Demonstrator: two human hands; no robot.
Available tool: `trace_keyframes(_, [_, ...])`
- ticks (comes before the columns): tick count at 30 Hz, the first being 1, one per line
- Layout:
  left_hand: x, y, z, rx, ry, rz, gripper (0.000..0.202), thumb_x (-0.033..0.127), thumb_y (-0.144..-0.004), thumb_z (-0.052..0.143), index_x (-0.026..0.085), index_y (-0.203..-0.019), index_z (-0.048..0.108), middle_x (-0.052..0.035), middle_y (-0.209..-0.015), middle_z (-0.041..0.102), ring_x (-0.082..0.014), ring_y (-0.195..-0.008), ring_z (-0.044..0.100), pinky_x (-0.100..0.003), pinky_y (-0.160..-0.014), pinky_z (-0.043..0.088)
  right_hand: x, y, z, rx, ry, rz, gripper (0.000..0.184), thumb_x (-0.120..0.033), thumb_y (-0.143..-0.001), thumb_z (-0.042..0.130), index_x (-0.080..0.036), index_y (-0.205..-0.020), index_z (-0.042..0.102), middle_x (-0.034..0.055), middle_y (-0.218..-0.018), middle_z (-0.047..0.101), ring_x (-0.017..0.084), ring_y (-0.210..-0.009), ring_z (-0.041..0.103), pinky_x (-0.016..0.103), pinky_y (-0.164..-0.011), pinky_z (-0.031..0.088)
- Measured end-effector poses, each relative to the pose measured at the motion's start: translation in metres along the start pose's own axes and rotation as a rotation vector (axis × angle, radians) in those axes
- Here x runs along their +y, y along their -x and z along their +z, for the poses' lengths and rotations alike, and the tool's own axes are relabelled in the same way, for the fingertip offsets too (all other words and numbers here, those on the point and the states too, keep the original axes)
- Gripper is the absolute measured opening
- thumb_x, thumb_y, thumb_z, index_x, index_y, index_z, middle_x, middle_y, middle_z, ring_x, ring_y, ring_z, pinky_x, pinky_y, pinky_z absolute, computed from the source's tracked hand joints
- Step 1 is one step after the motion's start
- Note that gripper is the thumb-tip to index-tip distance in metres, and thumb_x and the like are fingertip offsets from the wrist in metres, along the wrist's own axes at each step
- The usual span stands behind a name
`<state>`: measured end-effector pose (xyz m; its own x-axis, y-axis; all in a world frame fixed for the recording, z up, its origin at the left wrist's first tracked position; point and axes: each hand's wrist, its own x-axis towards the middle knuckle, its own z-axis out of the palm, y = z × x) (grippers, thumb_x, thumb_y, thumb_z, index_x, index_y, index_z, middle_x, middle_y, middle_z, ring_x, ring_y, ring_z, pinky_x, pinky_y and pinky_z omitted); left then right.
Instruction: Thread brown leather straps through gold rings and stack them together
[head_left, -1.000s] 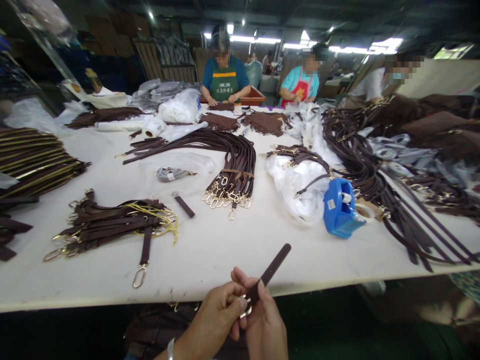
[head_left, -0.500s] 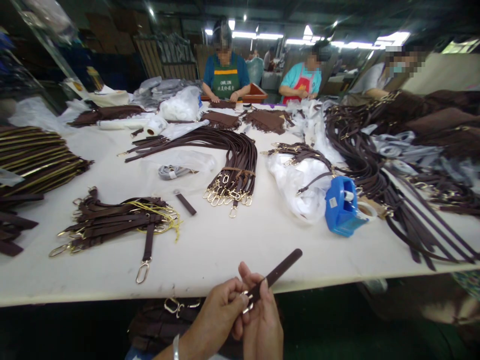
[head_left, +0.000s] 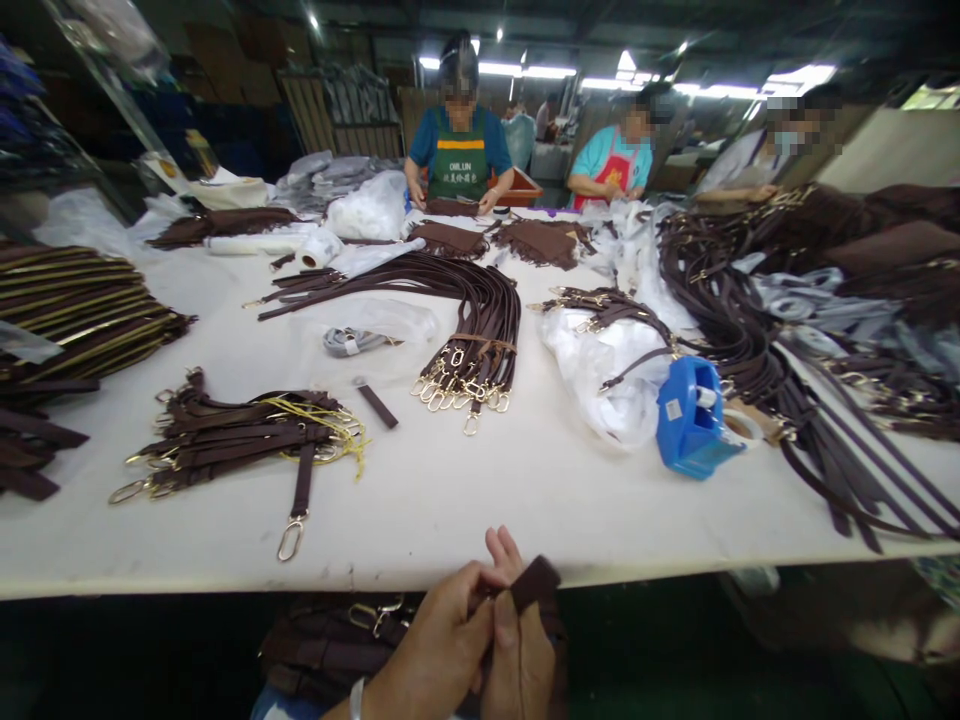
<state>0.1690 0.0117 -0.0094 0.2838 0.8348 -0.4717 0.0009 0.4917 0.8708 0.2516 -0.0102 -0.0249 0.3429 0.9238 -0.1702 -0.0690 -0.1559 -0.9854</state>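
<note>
Both my hands meet just below the near edge of the white table [head_left: 465,500]. My left hand [head_left: 442,650] and my right hand [head_left: 521,655] are closed on one short dark brown leather strap [head_left: 534,583], which is folded over above my right fingers. More brown straps with gold clasps [head_left: 330,640] lie in my lap below the hands. A bundle of short brown straps with gold clips and yellow cord [head_left: 240,435] lies on the table to the left.
A blue tape dispenser [head_left: 694,418] stands at right beside white plastic bags [head_left: 600,370]. Long brown straps with gold hooks [head_left: 476,335] lie in the middle, and more strap piles at right [head_left: 787,330] and left [head_left: 67,310]. Three people work at the far end.
The strap stood out straight up and right from my hands; now its free end is folded down over my right fingers. The camera tilted slightly.
</note>
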Motion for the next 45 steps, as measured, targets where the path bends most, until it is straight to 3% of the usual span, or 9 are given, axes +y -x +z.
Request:
trace_keyframes(2, [0.002,0.002,-0.002,-0.040,0.047,-0.042,0.040,0.053,-0.087,0.058,0.015,-0.099,0.061,0.0071,-0.057,0.050,-0.0054,-0.039,0.036,-0.017,-0.036,0.028,-0.002,0.001,0.000,-0.021,0.015,-0.078,0.042,-0.055,-0.089,0.052,-0.027,-0.112,0.072,0.0043,-0.137,0.062,0.030,-0.135,0.046,0.045,-0.116,0.032])
trace_keyframes(4, [0.007,0.003,-0.004,-0.075,0.061,-0.075,0.042,0.053,-0.086,0.058,0.014,-0.101,0.061,0.0074,-0.054,0.049,-0.0052,-0.037,0.035,-0.017,-0.036,0.025,-0.005,0.000,-0.001,-0.037,-0.043,-0.054,0.037,-0.054,-0.086,0.057,-0.027,-0.103,0.075,0.0046,-0.128,0.068,0.030,-0.133,0.048,0.044,-0.116,0.032])
trace_keyframes(8, [0.018,0.003,-0.007,-0.159,0.017,-0.132,0.032,0.041,-0.088,0.054,0.013,-0.101,0.063,0.0046,-0.054,0.054,-0.0044,-0.033,0.034,-0.017,-0.034,0.023,-0.010,-0.010,-0.003,-0.026,-0.302,0.245,0.043,-0.057,-0.084,0.059,-0.023,-0.107,0.069,0.0095,-0.123,0.071,0.031,-0.123,0.058,0.047,-0.106,0.043])
trace_keyframes(13, [0.023,0.000,-0.012,-0.161,-0.019,-0.164,0.026,0.032,-0.086,0.051,0.014,-0.098,0.064,0.0041,-0.053,0.057,-0.0043,-0.033,0.036,-0.015,-0.032,0.022,-0.014,-0.023,-0.006,-0.030,-0.690,0.506,0.031,-0.052,-0.087,0.058,-0.024,-0.097,0.057,0.0100,-0.112,0.076,0.029,-0.117,0.064,0.053,-0.112,0.033])
trace_keyframes(19, [0.020,-0.002,-0.016,-0.179,-0.010,-0.178,0.031,0.037,-0.087,0.053,0.015,-0.104,0.064,0.0039,-0.056,0.059,-0.0039,-0.035,0.037,-0.013,-0.032,0.023,-0.017,-0.027,-0.007,-0.023,-0.888,0.673,0.026,-0.046,-0.084,0.063,-0.025,-0.096,0.054,0.0096,-0.117,0.074,0.031,-0.117,0.064,0.053,-0.112,0.034])
trace_keyframes(37, [0.015,-0.001,-0.011,-0.135,0.075,-0.172,0.028,0.037,-0.085,0.053,0.014,-0.098,0.064,0.0045,-0.053,0.056,-0.0043,-0.033,0.036,-0.015,-0.032,0.022,-0.018,-0.018,0.001,0.011,-0.658,0.466,0.036,-0.056,-0.086,0.058,-0.025,-0.101,0.051,0.0088,-0.111,0.076,0.031,-0.115,0.065,0.055,-0.109,0.033])
trace_keyframes(45, [0.014,0.000,-0.007,-0.128,0.140,-0.177,0.028,0.036,-0.084,0.054,0.014,-0.098,0.063,0.0047,-0.053,0.055,-0.0040,-0.033,0.034,-0.016,-0.032,0.021,-0.012,-0.012,0.002,0.009,-0.540,0.380,0.037,-0.058,-0.089,0.053,-0.025,-0.106,0.051,0.0091,-0.118,0.073,0.031,-0.118,0.063,0.052,-0.104,0.040])
